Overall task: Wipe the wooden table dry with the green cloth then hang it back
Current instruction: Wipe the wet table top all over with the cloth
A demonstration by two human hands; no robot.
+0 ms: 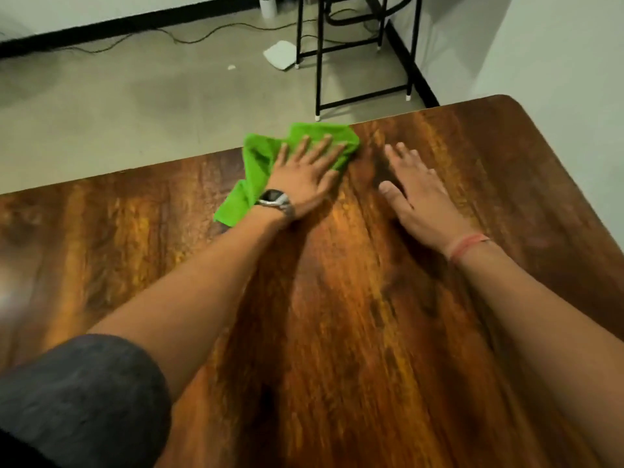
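The green cloth [260,163] lies crumpled near the far edge of the wooden table [337,332]. My left hand [304,170], with a watch on its wrist, presses flat on the cloth with the fingers spread. My right hand [415,194], a pink band at its wrist, rests flat on the bare wood just right of the cloth, fingers apart and holding nothing. Part of the cloth hangs over the far table edge; the rest trails back towards my left wrist.
Beyond the table's far edge is a grey floor with cables, a white flat object [280,55] and a black metal-legged stand [354,55]. A white wall [557,45] runs along the table's right side. The table's rounded far-right corner [513,99] is close to the wall.
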